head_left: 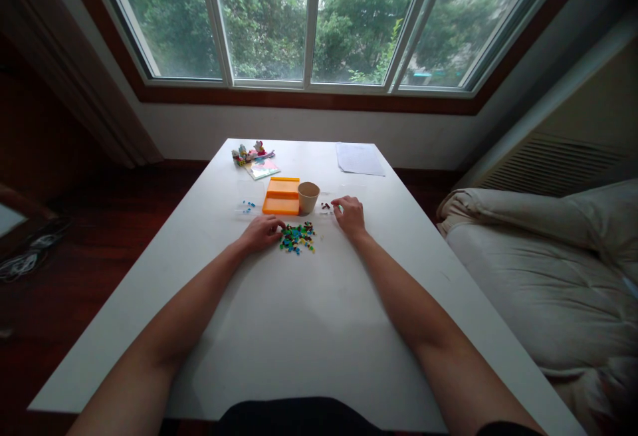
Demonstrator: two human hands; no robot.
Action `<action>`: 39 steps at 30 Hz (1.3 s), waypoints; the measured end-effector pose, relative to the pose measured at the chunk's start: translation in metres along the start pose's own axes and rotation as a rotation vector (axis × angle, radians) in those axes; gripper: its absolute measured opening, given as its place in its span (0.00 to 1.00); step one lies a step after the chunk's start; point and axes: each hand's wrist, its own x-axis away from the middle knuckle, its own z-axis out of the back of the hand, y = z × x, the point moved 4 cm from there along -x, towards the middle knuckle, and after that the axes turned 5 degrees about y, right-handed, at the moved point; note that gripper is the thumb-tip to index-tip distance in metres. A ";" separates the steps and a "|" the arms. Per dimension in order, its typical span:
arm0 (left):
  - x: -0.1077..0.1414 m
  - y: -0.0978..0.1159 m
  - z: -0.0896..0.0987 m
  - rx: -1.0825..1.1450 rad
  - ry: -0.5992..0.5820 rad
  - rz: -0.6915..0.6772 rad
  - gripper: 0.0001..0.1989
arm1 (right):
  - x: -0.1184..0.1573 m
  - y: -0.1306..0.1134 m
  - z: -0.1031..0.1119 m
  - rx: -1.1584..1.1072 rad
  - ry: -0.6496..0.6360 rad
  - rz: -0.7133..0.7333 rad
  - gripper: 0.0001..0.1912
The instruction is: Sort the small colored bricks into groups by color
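Basically, have pile on counter, likely central for two-sided reach. See left grip at pile's edge, right grip beside brown bits; can't tell if empty or grasping, on both. Find cup beside orange tray, likely near without blocking pile.

My arms reach forward, hands apart.
My left hand lies low, fingers curled inward; my right hand bends its fingers inward, forearms slanting outward toward me.
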 end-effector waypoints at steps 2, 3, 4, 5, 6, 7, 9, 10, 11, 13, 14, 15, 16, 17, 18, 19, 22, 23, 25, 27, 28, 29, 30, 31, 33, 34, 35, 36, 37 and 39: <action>-0.001 0.001 -0.001 0.010 -0.005 -0.012 0.12 | 0.003 -0.003 0.001 0.062 -0.011 0.039 0.08; -0.001 0.002 -0.001 0.013 -0.005 -0.015 0.12 | 0.004 -0.004 0.002 0.078 -0.021 0.056 0.06; -0.001 0.002 -0.001 0.015 -0.005 -0.018 0.12 | 0.005 -0.006 0.002 0.086 -0.033 0.068 0.06; -0.001 0.002 -0.002 0.014 -0.005 -0.021 0.12 | 0.006 -0.007 0.002 0.088 -0.046 0.076 0.05; -0.002 0.002 -0.002 0.013 -0.004 -0.024 0.12 | 0.006 -0.008 0.002 0.088 -0.058 0.082 0.05; -0.002 0.002 -0.003 0.013 -0.005 -0.028 0.12 | 0.006 -0.010 0.002 0.086 -0.070 0.085 0.05; -0.001 0.002 -0.003 0.012 -0.006 -0.036 0.12 | 0.007 -0.011 0.002 0.080 -0.083 0.087 0.05; -0.001 0.002 -0.003 0.012 -0.005 -0.040 0.12 | 0.006 -0.013 0.003 0.075 -0.083 0.088 0.05; -0.001 0.002 -0.003 0.013 -0.006 -0.045 0.12 | 0.006 -0.014 0.004 0.070 -0.079 0.091 0.05; -0.001 0.003 -0.003 0.016 -0.008 -0.051 0.12 | 0.007 -0.018 0.006 0.050 -0.071 0.107 0.06; -0.001 0.003 -0.003 0.018 -0.006 -0.050 0.12 | 0.007 -0.021 0.007 0.035 -0.073 0.123 0.07; -0.001 0.003 -0.003 0.020 -0.005 -0.047 0.12 | 0.008 -0.024 0.007 0.018 -0.085 0.144 0.07; -0.001 0.003 -0.002 0.022 -0.002 -0.043 0.12 | 0.010 -0.028 0.006 -0.003 -0.107 0.171 0.07; -0.001 0.003 -0.002 0.025 0.001 -0.038 0.12 | 0.011 -0.032 0.005 -0.028 -0.137 0.201 0.08; -0.001 0.003 -0.002 0.027 0.004 -0.034 0.11 | 0.013 -0.037 0.003 -0.055 -0.171 0.234 0.08; 0.000 0.003 -0.002 0.030 0.008 -0.030 0.11 | 0.016 -0.041 0.000 -0.084 -0.207 0.268 0.08; 0.000 0.003 -0.001 0.036 0.014 -0.016 0.11 | 0.022 -0.050 -0.008 -0.159 -0.319 0.352 0.08; 0.000 0.003 -0.001 0.038 0.015 -0.010 0.11 | 0.023 -0.052 -0.010 -0.174 -0.353 0.369 0.08; 0.001 0.003 -0.001 0.040 0.022 0.007 0.11 | 0.025 -0.052 -0.013 -0.188 -0.403 0.383 0.10; 0.001 0.001 -0.001 0.037 0.039 0.030 0.10 | 0.025 -0.051 -0.014 -0.194 -0.421 0.381 0.11; 0.001 0.000 -0.001 0.032 0.050 0.043 0.09 | 0.025 -0.050 -0.014 -0.195 -0.421 0.378 0.12; 0.001 -0.001 -0.001 0.025 0.062 0.058 0.09 | 0.025 -0.050 -0.014 -0.194 -0.421 0.375 0.12; 0.002 -0.002 -0.001 0.017 0.072 0.069 0.09 | 0.025 -0.049 -0.014 -0.192 -0.420 0.373 0.12; 0.001 -0.003 -0.001 0.009 0.079 0.077 0.09 | 0.025 -0.049 -0.014 -0.189 -0.418 0.373 0.11; 0.001 -0.003 -0.002 -0.003 0.085 0.079 0.08 | 0.026 -0.049 -0.014 -0.188 -0.419 0.375 0.10; 0.001 -0.002 -0.002 -0.009 0.084 0.078 0.08 | 0.026 -0.049 -0.014 -0.190 -0.422 0.375 0.10; 0.001 -0.002 -0.002 -0.013 0.081 0.076 0.08 | 0.026 -0.049 -0.015 -0.195 -0.426 0.375 0.10; 0.001 -0.001 -0.002 -0.016 0.076 0.074 0.07 | 0.026 -0.049 -0.015 -0.200 -0.431 0.374 0.09; 0.001 -0.001 -0.002 -0.017 0.072 0.075 0.07 | 0.026 -0.049 -0.014 -0.206 -0.436 0.371 0.09; 0.000 -0.001 -0.002 -0.016 0.065 0.076 0.07 | 0.026 -0.049 -0.013 -0.215 -0.439 0.363 0.10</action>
